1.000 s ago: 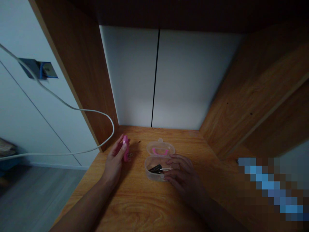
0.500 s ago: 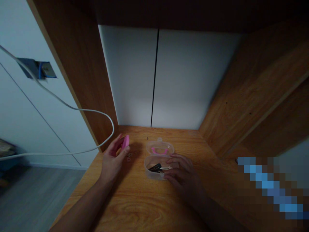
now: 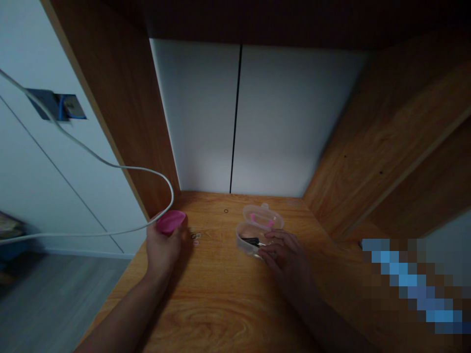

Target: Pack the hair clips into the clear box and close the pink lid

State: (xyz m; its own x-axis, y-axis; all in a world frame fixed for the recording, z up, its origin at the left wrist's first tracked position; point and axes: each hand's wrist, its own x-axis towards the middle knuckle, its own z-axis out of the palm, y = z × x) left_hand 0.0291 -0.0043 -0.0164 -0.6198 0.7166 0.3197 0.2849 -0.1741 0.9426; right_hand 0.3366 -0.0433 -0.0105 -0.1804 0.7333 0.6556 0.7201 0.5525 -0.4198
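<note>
On the wooden desktop (image 3: 221, 304): both hands occupied, pink piece left, clear plastic box right.

Clock faces as worn camera saw it, 12 = away from person.

Left hand (image 3: 164, 247): clamped on the pink piece (image 3: 171, 222), a shallow dish or lid, couldn't tell which. Position: 10 o'clock of the small loops.

Loops: black loop (image 3: 193, 236), pale loop (image 3: 198, 236) and pink loop (image 3: 196, 243), bunched on the wood. Separate dark loop (image 3: 226, 211) lay at their 2 o'clock.

Clear plastic box (image 3: 245, 248): at the bunch's 3 o'clock, hinged lid (image 3: 253, 211) swung up toward 1 o'clock, pink handle (image 3: 261, 223) on it. Inside: black clip (image 3: 251, 241), plus silver metal, detail too small.

Right hand (image 3: 287, 255): at box's 4 o'clock, fingers and thumb closed on its right end.
</note>
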